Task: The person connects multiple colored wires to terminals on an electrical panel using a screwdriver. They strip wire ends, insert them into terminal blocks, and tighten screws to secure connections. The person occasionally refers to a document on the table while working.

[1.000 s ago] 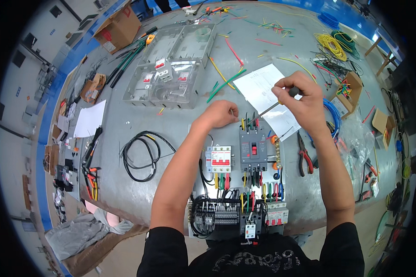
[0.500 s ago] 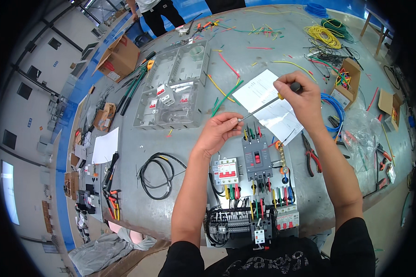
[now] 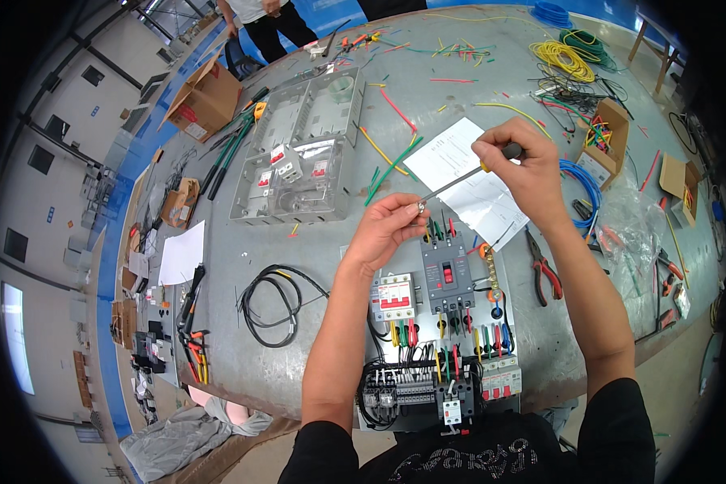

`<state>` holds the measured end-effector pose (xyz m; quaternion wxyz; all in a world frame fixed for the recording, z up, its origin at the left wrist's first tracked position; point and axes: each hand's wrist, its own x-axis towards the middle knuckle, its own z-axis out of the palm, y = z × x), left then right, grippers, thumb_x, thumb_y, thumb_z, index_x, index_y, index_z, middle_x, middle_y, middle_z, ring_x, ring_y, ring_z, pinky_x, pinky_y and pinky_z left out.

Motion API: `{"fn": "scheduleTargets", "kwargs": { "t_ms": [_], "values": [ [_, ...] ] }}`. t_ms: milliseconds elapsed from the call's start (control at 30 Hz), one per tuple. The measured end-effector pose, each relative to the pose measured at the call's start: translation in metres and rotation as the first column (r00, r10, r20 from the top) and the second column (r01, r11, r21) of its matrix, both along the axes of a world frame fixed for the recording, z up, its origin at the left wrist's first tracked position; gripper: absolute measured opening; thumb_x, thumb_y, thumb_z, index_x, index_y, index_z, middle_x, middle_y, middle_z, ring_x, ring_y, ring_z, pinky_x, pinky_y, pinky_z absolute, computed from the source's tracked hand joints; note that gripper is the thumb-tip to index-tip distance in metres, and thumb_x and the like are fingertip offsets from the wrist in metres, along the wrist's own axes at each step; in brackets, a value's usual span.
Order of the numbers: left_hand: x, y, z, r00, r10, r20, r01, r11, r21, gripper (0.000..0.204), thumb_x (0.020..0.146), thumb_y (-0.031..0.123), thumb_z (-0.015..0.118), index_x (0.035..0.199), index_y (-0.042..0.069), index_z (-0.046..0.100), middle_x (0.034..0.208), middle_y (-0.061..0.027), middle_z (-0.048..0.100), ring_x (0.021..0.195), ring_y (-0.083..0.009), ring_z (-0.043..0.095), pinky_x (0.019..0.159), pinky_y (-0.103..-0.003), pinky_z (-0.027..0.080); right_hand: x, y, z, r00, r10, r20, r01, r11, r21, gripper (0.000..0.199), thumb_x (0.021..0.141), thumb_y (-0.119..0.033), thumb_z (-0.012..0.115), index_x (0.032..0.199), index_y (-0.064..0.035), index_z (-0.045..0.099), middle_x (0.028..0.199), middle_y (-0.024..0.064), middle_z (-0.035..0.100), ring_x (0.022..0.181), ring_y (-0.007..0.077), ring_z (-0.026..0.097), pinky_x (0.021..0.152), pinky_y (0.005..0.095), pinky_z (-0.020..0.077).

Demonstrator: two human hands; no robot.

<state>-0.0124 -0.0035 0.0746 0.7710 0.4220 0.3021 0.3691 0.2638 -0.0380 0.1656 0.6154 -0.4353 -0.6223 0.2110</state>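
My right hand [image 3: 520,165] is closed round the dark handle of a screwdriver [image 3: 453,184], whose long shaft slants down to the left. At the shaft's tip, my left hand [image 3: 391,228] pinches a small shiny metal piece [image 3: 421,207], perhaps a screw; its exact kind is too small to tell. Both hands are above the far end of a wired electrical panel [image 3: 427,355]. On that panel sit a large grey circuit breaker [image 3: 448,277] with a red switch, a white breaker [image 3: 394,298] with red levers, and a brass terminal bar [image 3: 492,270].
Red-handled pliers [image 3: 544,270] lie right of the panel, near a blue wire coil [image 3: 582,194]. A printed sheet [image 3: 460,161] is beyond my hands. A grey meter box [image 3: 298,149], a black cable coil [image 3: 270,306] and cardboard boxes [image 3: 206,101] occupy the left side. Another person stands across the table.
The screwdriver and my right hand have shifted slightly left. The small metal piece at my left fingertips shows more clearly now. Across the table, the other person's hand has come into view.
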Motion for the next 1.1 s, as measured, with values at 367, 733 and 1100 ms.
{"fn": "scheduleTargets", "kwargs": {
  "t_ms": [367,733,1100],
  "values": [
    [-0.001,-0.003,-0.005,0.999,0.008,0.034,-0.008,1.0,-0.001,0.02,0.105,0.01,0.069,0.123,0.0,0.071,0.111,-0.0114,0.077,0.098,-0.0171,0.074,0.089,-0.034,0.065,0.0,0.003,0.001,1.0,-0.008,0.026,0.008,1.0,-0.015,0.014,0.091,-0.011,0.082,0.095,-0.0006,0.074,0.088,0.0041,0.067,0.073,0.0094,0.062,0.065,0.0271,0.0474],
    [0.02,-0.006,-0.008,0.99,0.07,-0.119,-0.056,0.992,0.111,0.021,0.104,0.011,0.07,0.121,-0.001,0.072,0.108,-0.0127,0.078,0.095,-0.0181,0.075,0.092,-0.035,0.063,-0.017,0.064,0.006,0.984,0.059,0.17,-0.102,0.961,0.256,0.028,0.091,-0.02,0.084,0.109,-0.0042,0.072,0.115,0.0097,0.072,0.087,0.0192,0.065,0.081,0.0357,0.053],
    [0.025,-0.009,0.001,0.929,0.116,-0.353,0.006,0.945,0.327,0.022,0.1,0.01,0.074,0.119,-0.001,0.07,0.104,-0.0086,0.078,0.097,-0.0137,0.073,0.09,-0.029,0.057,-0.007,0.071,0.011,0.594,-0.249,0.765,0.351,0.936,0.032,0.064,0.093,-0.053,0.078,0.141,-0.0116,0.067,0.102,0.0156,0.076,0.096,0.0298,0.075,0.082,0.0449,0.0604]
  ]
}}
